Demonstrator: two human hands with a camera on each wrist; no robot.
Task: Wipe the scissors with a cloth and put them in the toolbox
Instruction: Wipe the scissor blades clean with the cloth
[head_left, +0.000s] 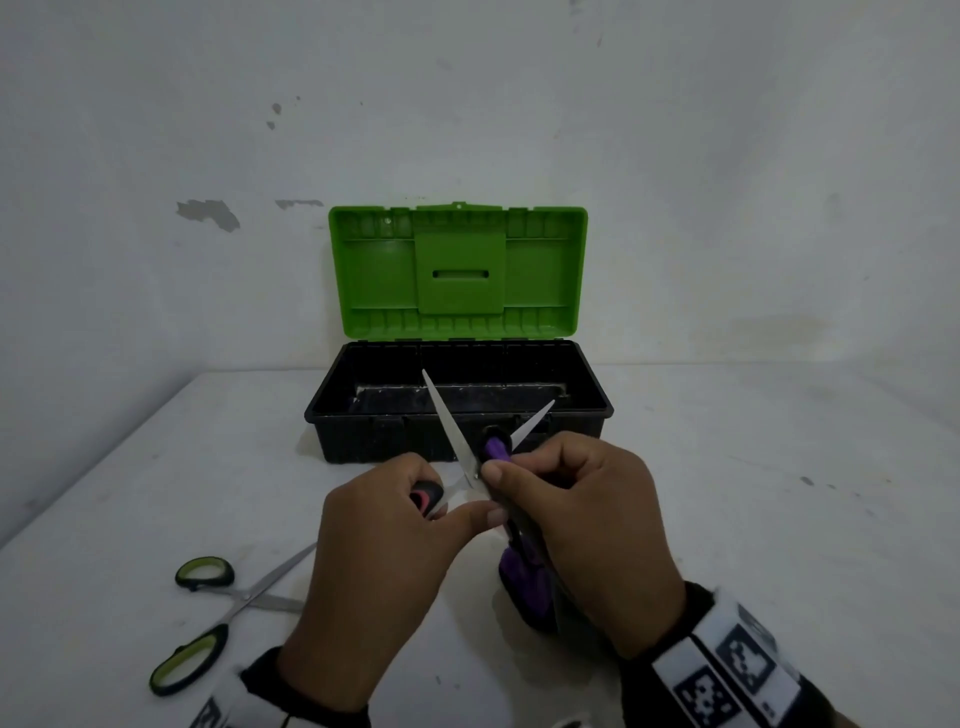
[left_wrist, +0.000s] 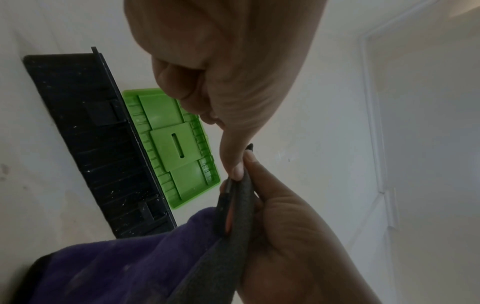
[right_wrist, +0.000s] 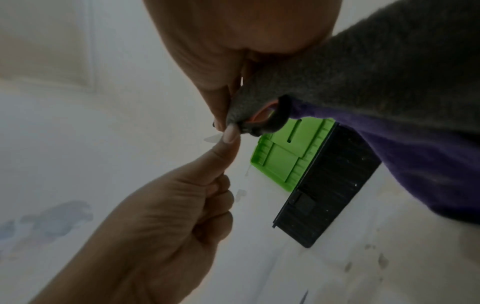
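Gripped in the left hand (head_left: 374, 561) by their red-black handle, the scissors (head_left: 447, 431) stand open, blades at 11 and 1 o'clock over the toolbox (head_left: 457, 410) front rim. Right hand (head_left: 587, 530) pinches the purple cloth (head_left: 496, 449) against one blade. Green scissors (head_left: 208, 618) lie on the table (head_left: 753, 519) at 8 o'clock.

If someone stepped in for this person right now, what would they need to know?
Left hand: grips the red-and-black handle of the open scissors, blades pointing up toward the toolbox.
Right hand: pinches the purple cloth against the blades near the pivot.
Toolbox: black, green lid up, standing behind the hands.
Green-handled scissors: open on the table at the left, untouched.
Done: wiping of the first pair is under way.
Left: finish wiping, put them in the toolbox, then probably the green pair.
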